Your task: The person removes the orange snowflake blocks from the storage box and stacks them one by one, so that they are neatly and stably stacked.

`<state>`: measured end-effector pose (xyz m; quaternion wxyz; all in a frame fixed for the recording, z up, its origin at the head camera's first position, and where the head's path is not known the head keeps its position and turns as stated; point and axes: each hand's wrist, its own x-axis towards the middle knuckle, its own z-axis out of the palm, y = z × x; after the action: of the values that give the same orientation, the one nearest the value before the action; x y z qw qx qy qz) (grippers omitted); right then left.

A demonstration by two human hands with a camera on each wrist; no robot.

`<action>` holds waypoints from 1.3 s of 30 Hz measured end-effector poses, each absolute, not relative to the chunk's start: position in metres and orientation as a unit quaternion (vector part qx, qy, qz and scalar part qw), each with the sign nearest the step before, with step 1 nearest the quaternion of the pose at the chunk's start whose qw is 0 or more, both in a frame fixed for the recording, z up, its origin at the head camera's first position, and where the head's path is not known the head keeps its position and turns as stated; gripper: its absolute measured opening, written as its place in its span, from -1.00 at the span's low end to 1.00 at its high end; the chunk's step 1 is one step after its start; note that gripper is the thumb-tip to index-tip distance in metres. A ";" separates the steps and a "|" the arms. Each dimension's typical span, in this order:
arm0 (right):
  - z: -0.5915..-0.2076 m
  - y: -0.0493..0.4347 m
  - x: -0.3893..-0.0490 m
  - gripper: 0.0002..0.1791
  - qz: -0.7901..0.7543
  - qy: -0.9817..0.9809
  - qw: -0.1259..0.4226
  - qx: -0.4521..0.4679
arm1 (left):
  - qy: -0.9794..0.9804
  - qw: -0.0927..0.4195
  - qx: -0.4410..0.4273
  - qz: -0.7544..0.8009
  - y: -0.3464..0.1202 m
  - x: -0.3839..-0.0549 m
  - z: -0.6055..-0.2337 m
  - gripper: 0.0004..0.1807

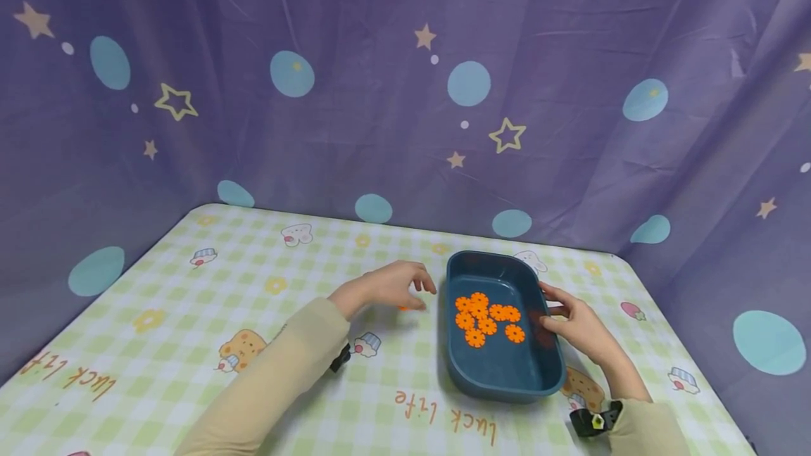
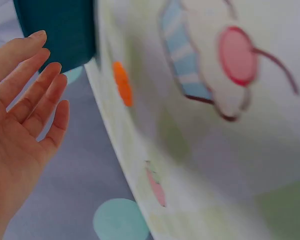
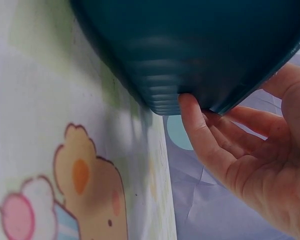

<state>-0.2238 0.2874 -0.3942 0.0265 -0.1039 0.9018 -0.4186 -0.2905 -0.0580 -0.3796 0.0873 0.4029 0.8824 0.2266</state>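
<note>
Rounded, probably plastic tub [image 1: 500, 375] holds notched orange discs [image 1: 486, 326].

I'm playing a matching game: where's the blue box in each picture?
Head: blue box right of centre, between left hand and right hand.
Left wrist: blue box at top left, cut off above.
Right wrist: blue box, top, middle to right edge.
Shared landmark: checked tablecloth.

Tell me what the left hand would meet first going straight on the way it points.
The left hand would probably meet the nearer side of the dark blue tub first, though its height is hard to judge; it might pass above.
</note>
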 end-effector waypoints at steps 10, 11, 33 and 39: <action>-0.392 0.289 -0.225 -0.28 -0.419 0.902 0.024 -0.103 | 0.861 0.077 0.441 0.241 -0.041 -0.285 -0.358 -0.69; -0.392 0.290 -0.225 -0.28 -0.418 0.902 0.025 -0.103 | 0.857 0.077 0.449 0.241 -0.039 -0.284 -0.356 -0.70; -0.395 0.286 -0.225 -0.28 -0.432 0.896 0.029 -0.099 | 0.830 0.069 0.526 0.173 0.018 -0.269 -0.365 -0.68; -0.395 0.287 -0.223 -0.28 -0.432 0.896 0.027 -0.102 | 0.831 0.067 0.527 0.165 0.026 -0.270 -0.372 -0.68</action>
<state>-0.2230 0.2870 -0.3951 0.0274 -0.1017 0.8957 -0.4320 -0.2695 0.0257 -0.3724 0.0668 0.5267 0.8312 0.1652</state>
